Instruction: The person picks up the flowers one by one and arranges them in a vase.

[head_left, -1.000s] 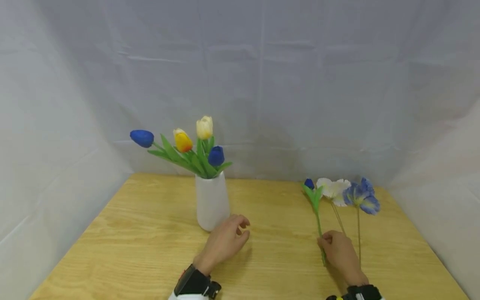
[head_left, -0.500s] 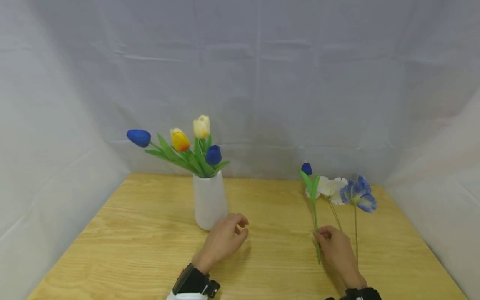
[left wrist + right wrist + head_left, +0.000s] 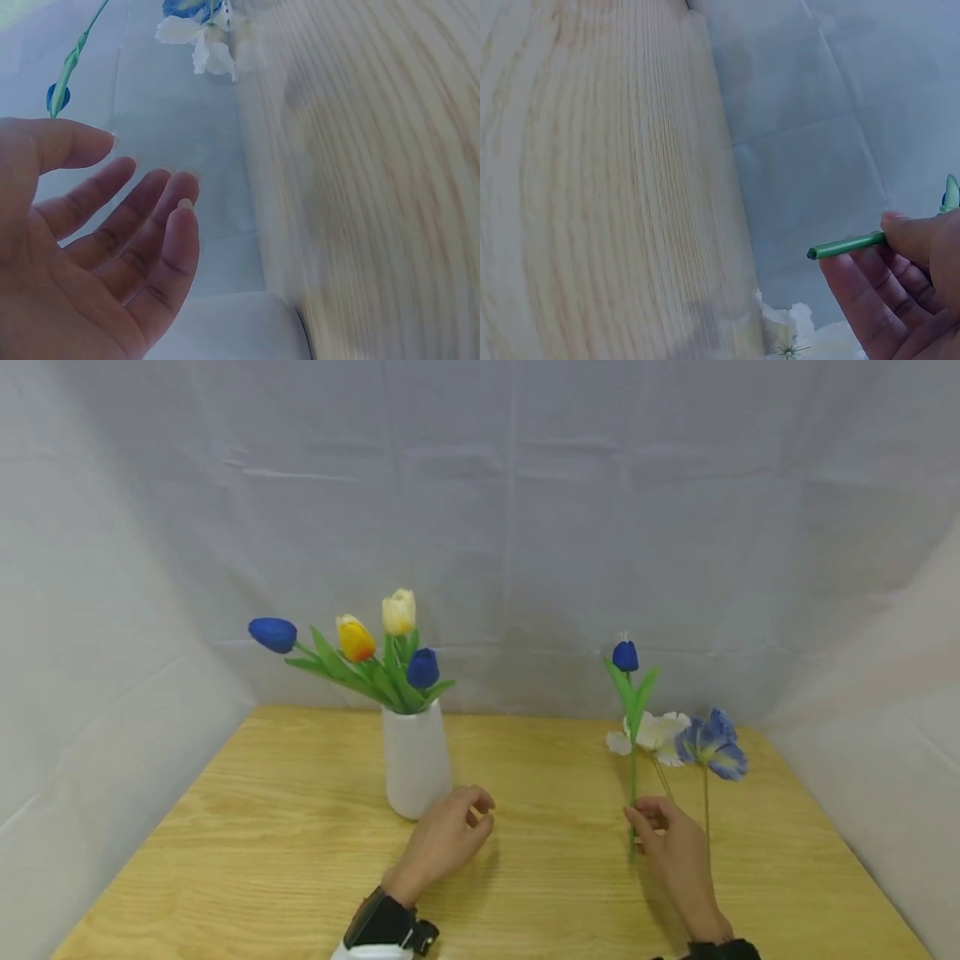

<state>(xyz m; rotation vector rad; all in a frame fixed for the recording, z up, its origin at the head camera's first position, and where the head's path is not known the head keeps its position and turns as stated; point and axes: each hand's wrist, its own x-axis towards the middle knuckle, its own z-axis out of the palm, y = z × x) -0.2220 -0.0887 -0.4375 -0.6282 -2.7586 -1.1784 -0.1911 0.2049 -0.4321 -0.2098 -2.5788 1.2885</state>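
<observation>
Between thumb and fingers, my right hand (image 3: 675, 852) pinches the green stem of a blue tulip (image 3: 626, 657), which stands nearly upright above the table. The stem's cut end (image 3: 814, 253) pokes out past the fingertips in the right wrist view. My left hand (image 3: 444, 839) is relaxed, its fingers loosely bent around nothing, beside the base of a white vase (image 3: 416, 764). In that vase are two blue tulips, with one blue tulip (image 3: 423, 668) on the right side, a yellow-orange tulip (image 3: 356, 639) and a cream tulip (image 3: 399, 612).
A white flower (image 3: 660, 735) and a pale blue-violet flower (image 3: 712, 747) lie on the wooden table (image 3: 247, 835) at the right, beyond my right hand. Grey-white cloth (image 3: 480, 510) hangs behind the table and along both sides.
My right hand has lifted the blue tulip off the table and tipped it upright, its bloom rising above the white flower. My left hand stays beside the vase.
</observation>
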